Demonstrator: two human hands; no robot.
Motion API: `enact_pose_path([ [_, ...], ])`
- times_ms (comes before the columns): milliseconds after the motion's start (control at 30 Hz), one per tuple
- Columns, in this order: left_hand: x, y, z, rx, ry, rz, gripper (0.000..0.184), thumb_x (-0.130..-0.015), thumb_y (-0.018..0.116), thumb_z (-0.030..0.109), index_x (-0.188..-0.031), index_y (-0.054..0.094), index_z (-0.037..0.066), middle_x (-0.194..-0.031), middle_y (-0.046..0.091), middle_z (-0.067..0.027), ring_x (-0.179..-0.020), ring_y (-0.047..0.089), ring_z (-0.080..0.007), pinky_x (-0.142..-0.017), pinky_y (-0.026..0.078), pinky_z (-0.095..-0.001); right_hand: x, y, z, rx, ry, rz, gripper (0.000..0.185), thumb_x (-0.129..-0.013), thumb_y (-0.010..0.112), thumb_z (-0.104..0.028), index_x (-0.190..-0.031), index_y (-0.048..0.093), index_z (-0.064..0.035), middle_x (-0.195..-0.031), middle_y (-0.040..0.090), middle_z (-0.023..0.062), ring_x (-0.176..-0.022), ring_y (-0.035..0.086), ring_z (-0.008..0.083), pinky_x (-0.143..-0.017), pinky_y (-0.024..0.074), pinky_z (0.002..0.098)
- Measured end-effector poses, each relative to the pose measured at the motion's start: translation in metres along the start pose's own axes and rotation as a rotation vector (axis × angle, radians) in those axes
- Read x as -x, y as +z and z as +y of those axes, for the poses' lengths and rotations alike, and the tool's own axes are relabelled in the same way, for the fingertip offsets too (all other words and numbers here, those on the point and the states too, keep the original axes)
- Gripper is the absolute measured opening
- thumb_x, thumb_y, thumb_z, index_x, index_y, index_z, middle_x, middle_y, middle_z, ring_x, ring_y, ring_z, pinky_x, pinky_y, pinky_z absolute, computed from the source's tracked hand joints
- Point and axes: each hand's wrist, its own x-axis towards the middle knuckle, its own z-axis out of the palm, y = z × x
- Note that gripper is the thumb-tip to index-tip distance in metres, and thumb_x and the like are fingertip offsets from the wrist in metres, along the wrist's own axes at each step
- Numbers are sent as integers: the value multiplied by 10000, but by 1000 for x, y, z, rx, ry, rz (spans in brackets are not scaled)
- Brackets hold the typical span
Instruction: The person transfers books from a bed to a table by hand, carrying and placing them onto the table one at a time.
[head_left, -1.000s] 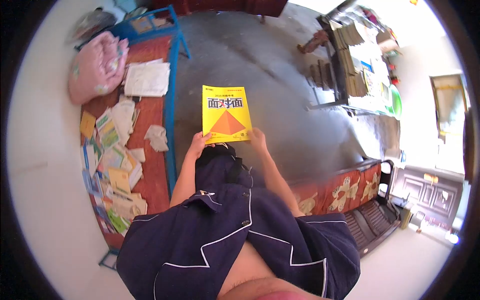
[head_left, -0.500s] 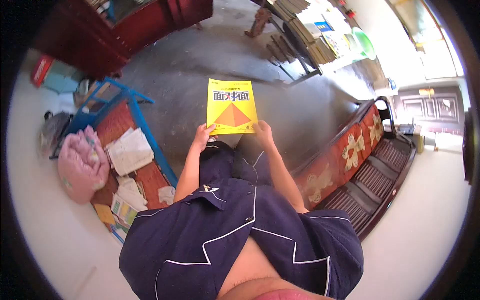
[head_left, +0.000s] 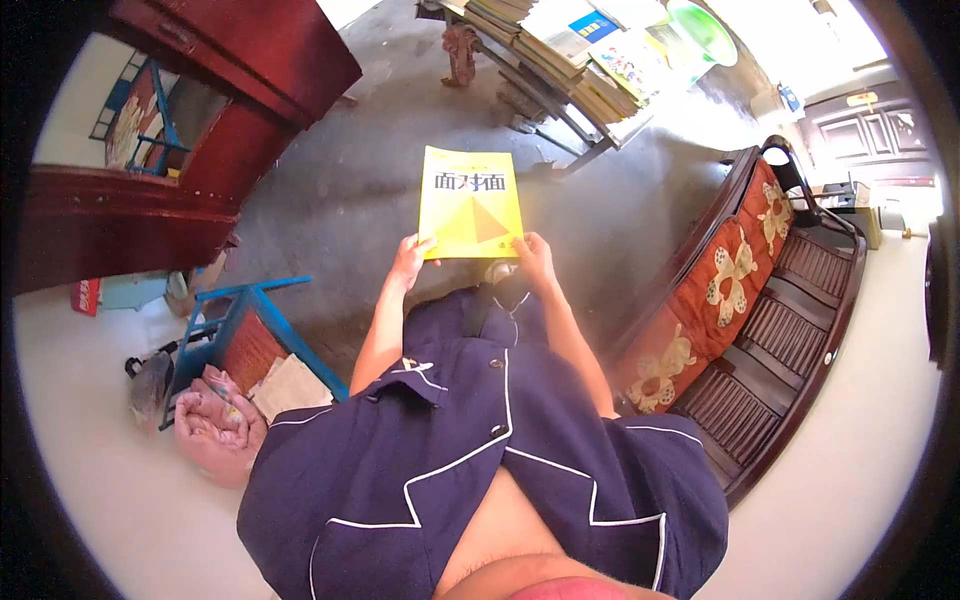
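Observation:
A yellow book [head_left: 470, 205] with dark Chinese characters and an orange pyramid on its cover is held up in front of my body, above the floor. My left hand [head_left: 412, 262] grips its lower left corner, thumb on the cover. At the lower right corner my right hand [head_left: 534, 262] is closed on the book, with the thumb at the cover's edge. The fingers behind the book are mostly hidden.
Right stands a dark wooden bench [head_left: 765, 330] with a red floral cover. A table with stacked books [head_left: 560, 60] and a green basin [head_left: 703, 32] is ahead. Left are a red cabinet [head_left: 215, 130], a blue-framed bed [head_left: 290, 335] and a pink quilt [head_left: 215, 425].
The view has swung to the right; the bed has shifted down and left, and the cabinet and more of the bench have come into sight. Both hands keep hold of the book.

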Motion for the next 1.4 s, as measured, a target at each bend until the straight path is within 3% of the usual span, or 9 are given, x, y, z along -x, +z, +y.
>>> enact_pose_path([
  [200, -93, 50, 68, 13, 16, 39, 259, -874, 539, 194, -983, 608, -30, -850, 626, -55, -699, 577, -122, -546, 482, -268, -78, -50, -92, -48, -61, 42, 153, -904, 526, -129, -927, 525, 23, -786, 626, 93, -664, 605, 146, -582, 529, 293],
  [567, -212, 85, 145, 56, -13, -84, 235, -877, 539, 195, -959, 596, -18, -769, 608, -55, -573, 540, -105, -519, 448, -242, -176, -80, -118, -306, -118, 173, 153, -911, 520, -134, -920, 518, 19, -785, 606, 72, -657, 589, 116, -574, 508, 267],
  [600, -226, 88, 156, 52, -17, -97, 233, -879, 539, 198, -945, 595, -18, -761, 607, -54, -557, 534, -103, -516, 441, -239, -184, -83, -125, -122, -174, 234, 150, -911, 520, -131, -911, 516, 19, -758, 594, 55, -632, 562, 92, -558, 489, 252],
  [800, -331, 73, 187, 5, -35, -264, 232, -878, 540, 224, -938, 601, 9, -771, 608, -48, -623, 548, -115, -544, 441, -247, -250, -71, -148, 12, -195, 494, 146, -907, 530, -134, -877, 533, 9, -687, 565, 28, -595, 490, 69, -562, 432, 237],
  [833, -344, 72, 191, 25, -89, -321, 236, -875, 546, 224, -977, 593, 17, -823, 614, -43, -678, 560, -109, -553, 451, -240, -254, -74, -157, -71, -76, 459, 163, -901, 517, -123, -933, 554, 32, -817, 599, 76, -770, 541, 113, -718, 437, 264],
  [867, -357, 68, 192, 43, -149, -385, 248, -872, 552, 224, -1016, 586, 25, -875, 620, -37, -733, 572, -104, -562, 460, -234, -258, -73, -163, -70, -65, 474, 163, -901, 517, -123, -933, 554, 32, -817, 599, 76, -770, 541, 113, -718, 437, 264],
  [933, -373, 75, 209, 38, -198, -410, 247, -872, 551, 219, -1022, 577, 24, -880, 619, -44, -736, 576, -112, -566, 463, -236, -268, -73, -179, -97, -27, 531, 166, -905, 509, -125, -917, 553, 34, -805, 593, 71, -766, 534, 114, -717, 437, 267],
  [967, -379, 77, 213, 29, -234, -425, 244, -871, 550, 221, -994, 585, 13, -853, 620, -54, -694, 571, -120, -568, 465, -245, -272, -71, -183, -3, -125, 624, 146, -901, 535, -131, -874, 541, 12, -675, 575, 42, -592, 489, 74, -552, 419, 247],
  [1400, -407, 109, 199, -22, -460, -836, 320, -899, 545, 232, -1070, 568, -38, -920, 643, -122, -779, 608, -186, -681, 488, -284, -298, -104, -243, 222, -131, 694, 126, -890, 538, -116, -898, 547, 9, -635, 564, 95, -559, 480, 112, -541, 416, 275],
])
